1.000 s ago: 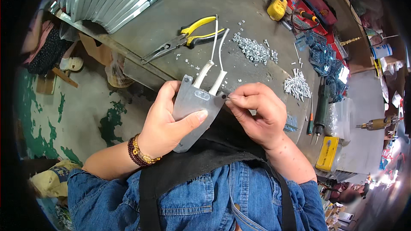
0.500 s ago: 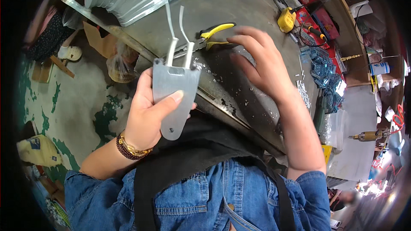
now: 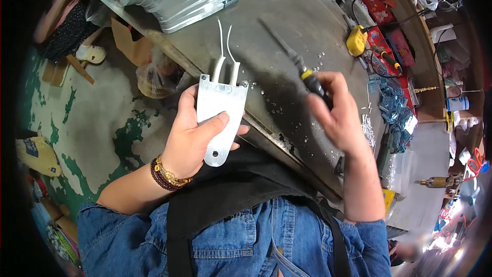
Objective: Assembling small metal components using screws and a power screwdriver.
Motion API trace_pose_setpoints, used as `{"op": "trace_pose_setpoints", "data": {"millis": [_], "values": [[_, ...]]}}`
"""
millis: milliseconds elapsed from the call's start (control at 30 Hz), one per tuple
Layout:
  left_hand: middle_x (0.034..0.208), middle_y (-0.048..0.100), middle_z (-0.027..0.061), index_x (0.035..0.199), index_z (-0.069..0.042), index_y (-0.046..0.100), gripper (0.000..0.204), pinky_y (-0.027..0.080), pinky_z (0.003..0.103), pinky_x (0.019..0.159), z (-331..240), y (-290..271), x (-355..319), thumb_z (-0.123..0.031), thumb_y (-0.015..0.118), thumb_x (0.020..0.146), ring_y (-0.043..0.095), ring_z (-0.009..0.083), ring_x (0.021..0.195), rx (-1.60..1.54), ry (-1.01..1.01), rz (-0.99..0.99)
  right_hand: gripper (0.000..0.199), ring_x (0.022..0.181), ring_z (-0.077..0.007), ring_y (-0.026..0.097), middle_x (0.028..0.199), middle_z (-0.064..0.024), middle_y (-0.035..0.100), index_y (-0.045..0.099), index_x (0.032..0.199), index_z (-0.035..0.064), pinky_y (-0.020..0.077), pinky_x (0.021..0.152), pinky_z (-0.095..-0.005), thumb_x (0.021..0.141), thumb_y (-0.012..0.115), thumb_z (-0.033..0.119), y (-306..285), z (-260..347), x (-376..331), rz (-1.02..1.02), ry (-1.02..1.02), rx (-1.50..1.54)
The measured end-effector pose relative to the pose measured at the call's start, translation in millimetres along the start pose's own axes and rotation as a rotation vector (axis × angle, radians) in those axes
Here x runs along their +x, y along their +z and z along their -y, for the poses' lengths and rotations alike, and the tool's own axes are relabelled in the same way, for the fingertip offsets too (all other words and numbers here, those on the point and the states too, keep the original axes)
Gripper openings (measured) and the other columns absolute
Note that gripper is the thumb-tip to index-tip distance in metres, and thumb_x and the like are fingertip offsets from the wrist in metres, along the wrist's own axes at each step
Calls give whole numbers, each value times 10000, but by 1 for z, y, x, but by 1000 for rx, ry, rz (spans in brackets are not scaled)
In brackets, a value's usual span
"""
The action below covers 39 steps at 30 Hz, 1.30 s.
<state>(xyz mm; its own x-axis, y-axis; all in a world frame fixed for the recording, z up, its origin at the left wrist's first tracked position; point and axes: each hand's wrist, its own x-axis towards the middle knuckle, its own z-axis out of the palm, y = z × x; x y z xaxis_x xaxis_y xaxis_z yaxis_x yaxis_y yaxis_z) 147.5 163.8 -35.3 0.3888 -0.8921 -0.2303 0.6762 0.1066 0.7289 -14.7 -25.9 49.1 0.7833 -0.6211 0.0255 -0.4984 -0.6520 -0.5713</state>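
My left hand point(image 3: 197, 128) grips a flat silver metal plate point(image 3: 221, 118), thumb across its face and fingers behind. The plate tapers to a rounded end with a small hole, pointing toward me. From its wider far end stick out two white wire leads point(image 3: 225, 46), sleeved at the base and slightly bent. To the right, over the bench, my right hand point(image 3: 335, 115) is closed round pliers point(image 3: 303, 72) with black-and-yellow handles. They appear edge-on, their slim dark nose pointing away to the upper left, apart from the plate. My palm hides part of the handles.
Similar metal plates with leads point(image 3: 189, 0) are stacked at the far left of the bench point(image 3: 287, 0). Small clear bits lie scattered mid-bench. At right are a yellow block point(image 3: 356, 41), blue parts point(image 3: 393, 103) and white pins point(image 3: 368, 131). Another person sits at far left.
My right hand has picked the pliers up off the bench and drawn them right and nearer me. My left hand with the plate has shifted slightly right in the view.
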Motion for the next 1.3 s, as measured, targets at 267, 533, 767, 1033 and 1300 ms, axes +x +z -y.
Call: {"op": "trace_pose_setpoints", "data": {"millis": [267, 533, 767, 1033, 1300], "values": [[1177, 564, 172, 1359, -62, 222, 522, 595, 344, 636, 0, 8, 5, -67, 509, 923, 669, 310, 926, 80, -23, -39, 571, 947, -308, 575, 1109, -145, 551, 594, 1249, 173, 508, 777, -376, 703, 762, 155, 53, 4, -31, -115, -322, -401], [1177, 561, 164, 1342, -51, 242, 497, 587, 338, 615, 2, 7, 5, -71, 508, 922, 670, 297, 906, 94, -12, -53, 543, 940, -310, 587, 1097, -157, 563, 593, 1248, 170, 512, 787, -387, 729, 755, 168, 32, 13, -32, -138, -409, -482], [1184, 553, 171, 1324, -55, 314, 486, 600, 346, 611, -8, 1, -4, -43, 524, 886, 663, 320, 932, 59, 56, -64, 540, 976, -314, 567, 1126, -133, 558, 583, 1258, 176, 488, 841, -398, 743, 743, 133, 25, -7, -26, -294, -270, -330], [1228, 508, 217, 1363, -13, 285, 596, 604, 335, 626, -11, 29, -3, -24, 541, 825, 633, 376, 995, 4, -115, 206, 371, 877, -267, 607, 1018, -98, 606, 656, 1057, 87, 499, 746, -350, 704, 771, 98, 18, 18, -26, -246, -503, 75], [1222, 509, 207, 1397, -33, 251, 642, 602, 339, 648, -1, 43, -5, -16, 557, 833, 632, 363, 1005, -8, -158, 306, 249, 725, -219, 624, 864, -71, 626, 680, 917, 66, 505, 612, -301, 691, 784, 85, 23, 3, -38, -291, -434, 159]]}}
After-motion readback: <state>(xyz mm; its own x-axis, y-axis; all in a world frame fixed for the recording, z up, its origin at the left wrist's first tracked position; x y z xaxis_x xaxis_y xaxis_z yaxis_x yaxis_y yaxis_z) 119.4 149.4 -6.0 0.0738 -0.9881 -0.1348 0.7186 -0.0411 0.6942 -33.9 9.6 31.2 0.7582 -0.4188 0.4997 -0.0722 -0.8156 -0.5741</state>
